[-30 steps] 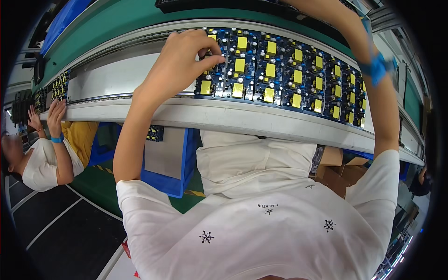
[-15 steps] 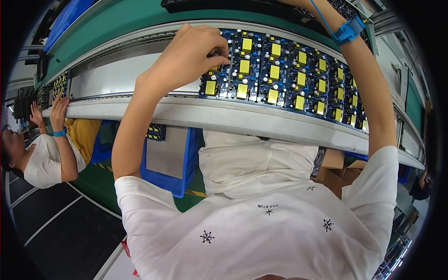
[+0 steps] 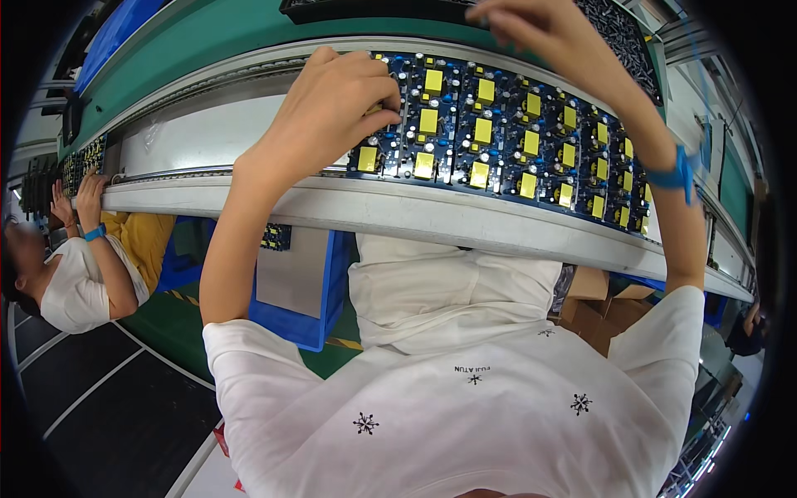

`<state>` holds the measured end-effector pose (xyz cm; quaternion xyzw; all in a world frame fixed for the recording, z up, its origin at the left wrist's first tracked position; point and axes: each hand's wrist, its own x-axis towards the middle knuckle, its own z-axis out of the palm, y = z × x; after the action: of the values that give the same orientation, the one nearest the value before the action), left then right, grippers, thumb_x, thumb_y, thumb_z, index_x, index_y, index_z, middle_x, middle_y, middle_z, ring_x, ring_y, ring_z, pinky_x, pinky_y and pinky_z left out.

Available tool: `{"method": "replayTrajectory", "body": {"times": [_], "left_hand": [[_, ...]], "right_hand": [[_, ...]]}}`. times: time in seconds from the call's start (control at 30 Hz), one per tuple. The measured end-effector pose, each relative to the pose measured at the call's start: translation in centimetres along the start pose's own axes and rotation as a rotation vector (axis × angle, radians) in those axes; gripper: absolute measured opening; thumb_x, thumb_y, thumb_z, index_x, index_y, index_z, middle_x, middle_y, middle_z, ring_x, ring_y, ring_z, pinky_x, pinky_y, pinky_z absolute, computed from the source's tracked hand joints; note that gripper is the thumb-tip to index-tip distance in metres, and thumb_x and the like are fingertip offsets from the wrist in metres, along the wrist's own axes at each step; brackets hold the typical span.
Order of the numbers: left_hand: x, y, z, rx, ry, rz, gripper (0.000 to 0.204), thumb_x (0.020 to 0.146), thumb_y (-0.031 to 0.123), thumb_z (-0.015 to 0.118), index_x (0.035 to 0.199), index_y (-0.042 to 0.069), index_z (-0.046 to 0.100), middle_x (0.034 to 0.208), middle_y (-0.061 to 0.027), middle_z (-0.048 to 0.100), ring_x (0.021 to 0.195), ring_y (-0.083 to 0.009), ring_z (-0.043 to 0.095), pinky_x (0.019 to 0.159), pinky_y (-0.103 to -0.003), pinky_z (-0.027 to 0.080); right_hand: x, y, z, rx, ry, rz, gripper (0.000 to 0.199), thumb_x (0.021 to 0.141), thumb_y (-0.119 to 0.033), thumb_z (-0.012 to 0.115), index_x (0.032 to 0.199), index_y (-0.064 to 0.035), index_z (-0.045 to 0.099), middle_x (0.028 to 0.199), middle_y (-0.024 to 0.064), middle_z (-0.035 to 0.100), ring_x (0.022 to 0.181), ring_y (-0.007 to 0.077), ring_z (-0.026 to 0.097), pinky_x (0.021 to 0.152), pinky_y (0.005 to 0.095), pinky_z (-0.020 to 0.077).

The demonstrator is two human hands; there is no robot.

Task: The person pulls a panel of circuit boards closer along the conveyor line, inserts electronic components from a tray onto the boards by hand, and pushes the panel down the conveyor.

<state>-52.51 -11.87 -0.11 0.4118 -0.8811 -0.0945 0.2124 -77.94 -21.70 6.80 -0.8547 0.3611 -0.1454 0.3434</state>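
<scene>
A row of dark blue circuit boards [image 3: 452, 124] with yellow block components, small cylinders and blue parts lies on the conveyor line in front of me. My left hand [image 3: 340, 104] is over the board at the row's left end. Its fingers are curled down with the thumb close to them, and what they hold, if anything, is hidden. Beyond the boards, my right hand [image 3: 544, 29] hangs over the green bench. Its fingers are bent and slightly blurred, with something small and dark at the tips. A blue wrist strap [image 3: 682, 173] is on my right arm.
A black tray [image 3: 618, 37] of many small dark parts stands at the far right. The pale conveyor rail [image 3: 398, 195] runs along my side. On the left another person [image 3: 83, 282] has both hands at more boards [image 3: 81, 162]. A blue bin [image 3: 320, 311] stands below the rail.
My right hand has come from the far edge near the tray back toward the boards and into full view. My left hand stays at the left board, its fingers shifted slightly.
</scene>
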Motion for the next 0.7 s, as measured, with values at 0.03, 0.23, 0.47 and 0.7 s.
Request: {"method": "replayTrajectory", "body": {"times": [0.03,0.23,0.47,0.7], "left_hand": [[0.1,0.2,0.3,-0.006,0.006,0.006,0.008,0.082,0.013,0.073,0.083,0.007,0.068,0.083,-0.0039,0.062,0.087,-0.0219,0.057,0.08,-0.037,0.037],[-0.2,0.8,1.1,-0.01,0.065,-0.056,0.011,0.084,0.014,0.072,0.086,0.006,0.065,0.079,-0.0031,0.056,0.078,-0.0198,0.052,0.078,-0.033,0.035],[3.6,-3.8,1.0,-0.094,0.404,-0.247,0.015,0.091,0.021,0.067,0.094,0.006,0.067,0.078,-0.009,0.063,0.079,-0.0274,0.059,0.066,-0.038,0.043],[10.2,-12.9,0.1,-0.129,0.264,-0.234,0.021,0.076,0.008,0.074,0.095,-0.002,0.069,0.086,-0.0183,0.069,0.072,-0.031,0.068,0.069,-0.038,0.054]], "right_hand": [[-1.5,0.3,0.3,-0.008,0.002,0.006,0.029,0.096,-0.024,0.058,0.106,0.0011,0.067,0.096,0.0205,0.067,0.081,0.0365,0.064,0.077,0.0435,0.0514],[-6.9,0.9,2.4,0.234,-0.118,0.069,0.01,0.093,-0.006,0.065,0.103,-0.0043,0.066,0.095,0.0026,0.066,0.082,0.009,0.063,0.074,0.0247,0.0511],[-8.2,0.3,2.8,0.053,-0.094,0.098,0.012,0.089,-0.004,0.067,0.101,-0.0004,0.065,0.094,0.0046,0.066,0.077,0.0109,0.06,0.069,0.0258,0.049],[-8.0,0.3,4.4,-0.18,-0.007,0.002,0.013,0.087,-0.005,0.068,0.098,0.0006,0.064,0.089,0.0097,0.063,0.073,0.0189,0.06,0.066,0.0293,0.048]]}}
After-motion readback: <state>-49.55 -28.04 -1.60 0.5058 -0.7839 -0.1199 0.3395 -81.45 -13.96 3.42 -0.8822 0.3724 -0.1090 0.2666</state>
